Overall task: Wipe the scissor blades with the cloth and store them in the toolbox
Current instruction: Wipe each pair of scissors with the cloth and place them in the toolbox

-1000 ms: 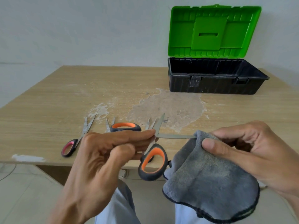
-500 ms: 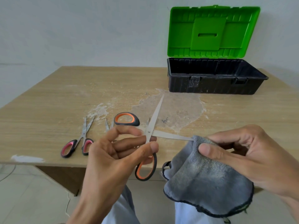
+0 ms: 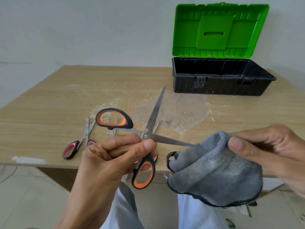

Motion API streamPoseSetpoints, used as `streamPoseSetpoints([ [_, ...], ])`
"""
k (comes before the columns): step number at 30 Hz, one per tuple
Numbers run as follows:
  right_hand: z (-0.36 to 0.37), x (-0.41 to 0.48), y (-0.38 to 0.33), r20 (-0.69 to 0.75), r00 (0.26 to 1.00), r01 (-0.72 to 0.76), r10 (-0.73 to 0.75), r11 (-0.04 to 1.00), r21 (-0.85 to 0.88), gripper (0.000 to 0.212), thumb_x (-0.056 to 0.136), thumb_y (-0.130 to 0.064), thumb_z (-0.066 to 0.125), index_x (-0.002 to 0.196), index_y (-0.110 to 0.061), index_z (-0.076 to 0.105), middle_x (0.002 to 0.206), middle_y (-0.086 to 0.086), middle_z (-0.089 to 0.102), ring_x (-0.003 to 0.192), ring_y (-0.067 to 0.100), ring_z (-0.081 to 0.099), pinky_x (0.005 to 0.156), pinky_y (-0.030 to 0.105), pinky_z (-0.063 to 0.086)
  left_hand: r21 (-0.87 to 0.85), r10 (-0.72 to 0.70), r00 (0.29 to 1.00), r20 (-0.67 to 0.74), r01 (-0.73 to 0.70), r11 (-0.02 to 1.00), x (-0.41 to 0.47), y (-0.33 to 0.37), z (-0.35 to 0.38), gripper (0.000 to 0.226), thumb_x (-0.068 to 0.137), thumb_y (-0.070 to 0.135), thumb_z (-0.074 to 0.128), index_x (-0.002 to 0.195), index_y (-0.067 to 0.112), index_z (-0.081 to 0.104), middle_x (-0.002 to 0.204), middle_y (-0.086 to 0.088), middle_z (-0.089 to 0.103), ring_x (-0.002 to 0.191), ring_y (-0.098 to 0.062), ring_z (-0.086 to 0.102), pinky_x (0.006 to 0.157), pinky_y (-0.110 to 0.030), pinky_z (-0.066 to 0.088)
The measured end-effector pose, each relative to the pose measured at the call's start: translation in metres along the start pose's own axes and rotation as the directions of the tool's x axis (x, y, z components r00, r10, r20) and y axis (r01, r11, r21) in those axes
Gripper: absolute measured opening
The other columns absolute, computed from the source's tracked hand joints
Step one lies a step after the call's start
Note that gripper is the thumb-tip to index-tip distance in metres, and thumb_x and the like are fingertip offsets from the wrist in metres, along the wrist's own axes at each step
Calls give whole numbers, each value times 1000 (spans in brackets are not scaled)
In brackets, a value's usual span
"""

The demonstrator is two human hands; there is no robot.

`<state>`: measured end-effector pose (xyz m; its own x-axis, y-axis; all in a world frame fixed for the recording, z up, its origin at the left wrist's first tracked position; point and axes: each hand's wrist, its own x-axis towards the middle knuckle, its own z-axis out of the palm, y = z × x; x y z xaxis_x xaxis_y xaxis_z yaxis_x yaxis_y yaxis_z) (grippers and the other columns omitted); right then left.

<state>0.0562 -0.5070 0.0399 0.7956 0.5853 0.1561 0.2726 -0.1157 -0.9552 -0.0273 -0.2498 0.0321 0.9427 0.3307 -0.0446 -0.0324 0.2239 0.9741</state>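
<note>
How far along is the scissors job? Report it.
Done: nothing shows in the open toolbox. In hand: left hand holds the orange scissors spread, right hand pinches the cloth around one blade's tip. Left: the other blade, the red scissors on the table, storing.

There were no words, numbers or signs to read. The toolbox (image 3: 221,86) in the upper right of the frame, the scissors (image 3: 146,136) and the cloth (image 3: 214,172) all looked plain.

The left hand (image 3: 112,162) and right hand (image 3: 272,149) are bare, forearms unsleeved; the legs wear pale grey trousers (image 3: 198,215).
</note>
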Motion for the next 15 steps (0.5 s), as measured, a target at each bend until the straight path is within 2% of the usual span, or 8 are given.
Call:
streamPoseSetpoints([
  [2,-1,0,0,-28,999,23,-24,999,-40,38,79,-67,74,103,-40,84,102,-5,83,97,15,80,82,22,62,54,40,999,5,-40,998,-1,2,1,17,53,19,80,68,11,80,74,-18,77,66,-25,75,53,-21,56],
  [5,-2,0,-1,-31,999,13,-16,997,-76,38,80,-69,72,105,-42,83,102,-4,83,97,20,80,86,35,63,122,88,996,11,-89,989,-2,4,1,18,56,21,81,70,9,80,73,-16,77,62,-23,73,56,-22,57],
  [9,0,5,-3,44,999,6,0,991,-136,29,87,-57,69,106,-40,83,110,-11,82,104,9,78,90,20,58,144,103,994,35,-107,984,-2,5,3,12,58,15,81,67,8,79,72,-17,77,63,-24,75,56,-20,57],
  [12,2,9,-4,45,999,4,5,982,-189,29,86,-54,65,106,-41,83,110,-15,81,105,3,76,89,12,55,142,110,993,46,-115,983,-4,7,5,3,62,10,79,64,8,78,69,-17,76,60,-21,74,53,-21,57],
  [15,-2,10,-4,21,1000,9,-5,979,-203,29,85,-54,66,106,-42,82,110,-15,81,106,4,76,91,16,56,127,125,992,31,-128,984,-5,11,5,5,61,11,79,63,7,78,68,-18,75,57,-21,72,51,-21,56],
])
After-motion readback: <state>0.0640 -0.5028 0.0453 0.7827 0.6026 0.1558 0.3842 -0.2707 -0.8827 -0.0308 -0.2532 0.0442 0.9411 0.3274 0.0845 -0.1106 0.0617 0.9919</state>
